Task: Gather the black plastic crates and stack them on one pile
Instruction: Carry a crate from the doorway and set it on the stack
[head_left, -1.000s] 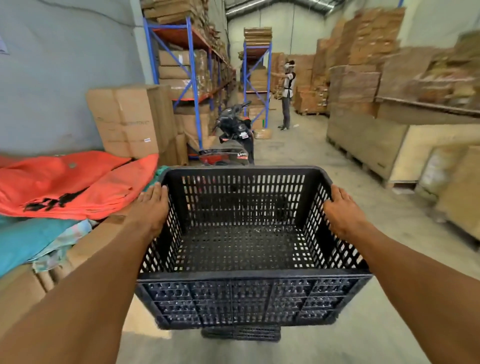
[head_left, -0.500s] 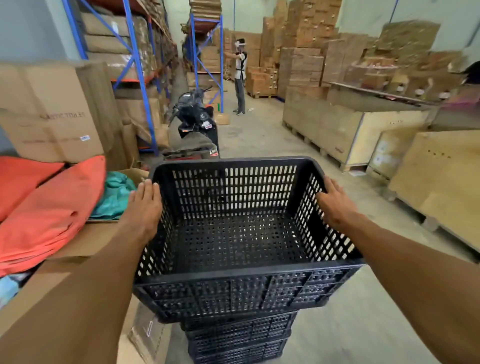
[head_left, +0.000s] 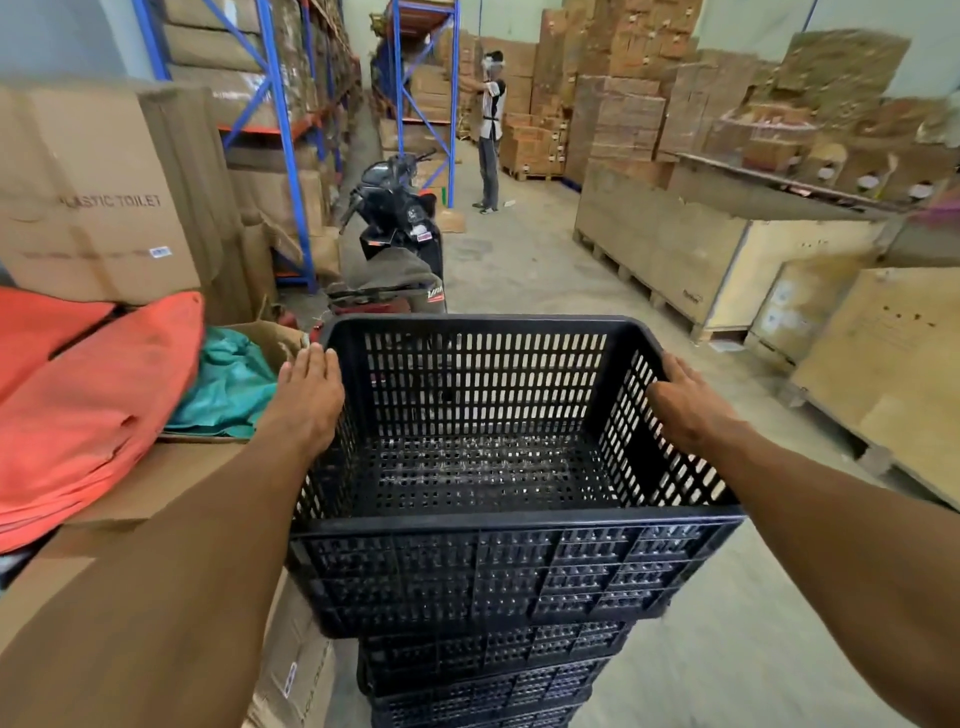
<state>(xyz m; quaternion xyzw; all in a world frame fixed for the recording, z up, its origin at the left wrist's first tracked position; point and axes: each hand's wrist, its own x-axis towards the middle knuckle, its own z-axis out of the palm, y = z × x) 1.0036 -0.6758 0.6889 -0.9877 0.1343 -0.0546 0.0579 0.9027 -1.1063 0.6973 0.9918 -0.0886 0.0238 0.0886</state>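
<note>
An empty black plastic crate (head_left: 488, 571) with slotted walls fills the middle of the head view. My left hand (head_left: 306, 400) grips its left rim and my right hand (head_left: 685, 410) grips its right rim. Directly under it stands a pile of black crates (head_left: 488, 670), narrower in view, with at least two layers showing. The held crate sits on or just above the pile; whether they touch is hidden.
Cardboard boxes (head_left: 104, 202) with orange cloth (head_left: 88, 405) and teal cloth (head_left: 228, 384) crowd the left. A parked motorbike (head_left: 400, 234) stands just beyond the crate. Blue racking (head_left: 285, 130) lines the left, wooden crates (head_left: 675, 244) the right. A person (head_left: 491, 130) stands far down the concrete aisle.
The crate in my hands has come down over the pile, and more of the stacked crates shows beneath it. My view has swung right and forward.
</note>
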